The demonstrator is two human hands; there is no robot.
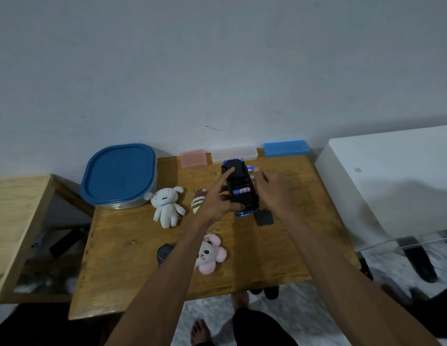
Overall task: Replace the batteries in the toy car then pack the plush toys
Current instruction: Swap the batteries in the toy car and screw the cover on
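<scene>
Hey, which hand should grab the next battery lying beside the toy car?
Right hand: it hovers beside the loose batteries, while the left hand steadies the toy car.

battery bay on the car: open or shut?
Open. The car lies belly-up with a battery showing in the bay, and a dark cover lies on the table beside it.

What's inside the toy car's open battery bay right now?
One battery lies in the upturned toy car; the slot beside it looks empty. The left hand and right hand cover the car's sides, so the rest is hidden.
</scene>
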